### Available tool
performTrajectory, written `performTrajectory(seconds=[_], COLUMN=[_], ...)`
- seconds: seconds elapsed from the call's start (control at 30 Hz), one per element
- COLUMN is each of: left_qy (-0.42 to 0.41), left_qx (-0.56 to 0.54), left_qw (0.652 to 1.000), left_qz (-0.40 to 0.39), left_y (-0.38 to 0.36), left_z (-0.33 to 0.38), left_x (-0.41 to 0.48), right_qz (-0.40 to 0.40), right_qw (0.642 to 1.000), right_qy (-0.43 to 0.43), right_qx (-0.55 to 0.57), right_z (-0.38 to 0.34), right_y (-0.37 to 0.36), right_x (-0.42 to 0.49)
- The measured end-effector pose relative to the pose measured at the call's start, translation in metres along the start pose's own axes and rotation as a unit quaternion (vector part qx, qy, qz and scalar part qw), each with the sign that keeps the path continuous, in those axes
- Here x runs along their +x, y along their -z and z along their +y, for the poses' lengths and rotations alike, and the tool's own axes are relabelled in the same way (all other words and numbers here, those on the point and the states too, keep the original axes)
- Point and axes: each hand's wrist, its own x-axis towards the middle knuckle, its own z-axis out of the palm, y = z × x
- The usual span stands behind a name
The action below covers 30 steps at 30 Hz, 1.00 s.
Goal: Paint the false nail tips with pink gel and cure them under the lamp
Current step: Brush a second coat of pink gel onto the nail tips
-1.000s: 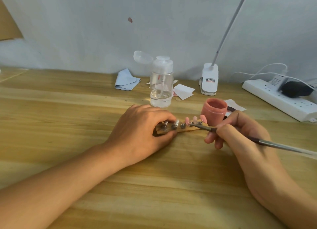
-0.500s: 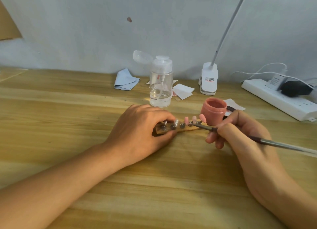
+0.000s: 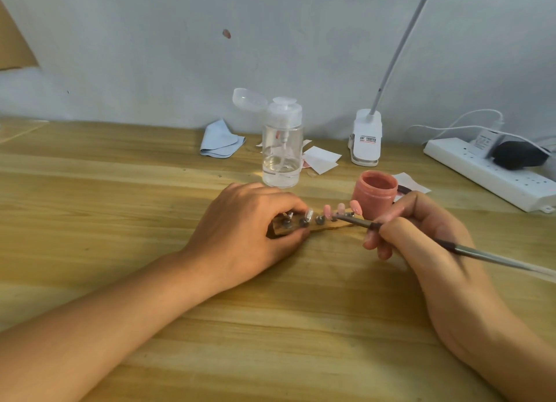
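Hardly anything has moved: the left grip [image 3: 249, 230] stays curled round the wooden holder [image 3: 326, 227] to steady it, while the right grip [image 3: 421, 233] pinches the brush [image 3: 481, 252] at the nail tips [image 3: 341, 208].

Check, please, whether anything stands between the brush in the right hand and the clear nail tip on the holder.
One painted pink tip on its stand sits between the right hand's brush bristles and the clear tip. Nothing covers the clear tip from above; the left hand grips the holder just beyond it.
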Motion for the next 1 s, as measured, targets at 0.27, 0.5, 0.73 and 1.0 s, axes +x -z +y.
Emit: performTrajectory(seconds=[0.27,0.5,0.73,1.0], left_qy=[0.004,0.005,0.004,0.002], left_qx=[-0.002,0.001,0.003,0.002], left_qw=[1.000,1.000,1.000,1.000], left_qz=[-0.002,-0.004,0.000,-0.003], left_y=[-0.0003,-0.0004,-0.0003,0.0013], left_z=[0.0006,0.0005,0.0005,0.0005], left_x=[-0.0004,0.0003,-0.0004,-0.0003], right_qz=[0.010,0.010,0.017,0.033], right_qw=[1.000,1.000,1.000,0.999], right_qy=[0.003,0.006,0.000,0.004], right_qx=[0.010,0.004,0.016,0.020], right_z=[0.0008,0.0027,0.0011,0.0040], right_y=[-0.0020,-0.0017,0.0012,0.0023], right_x=[0.0000,0.0027,0.0008,0.0002])
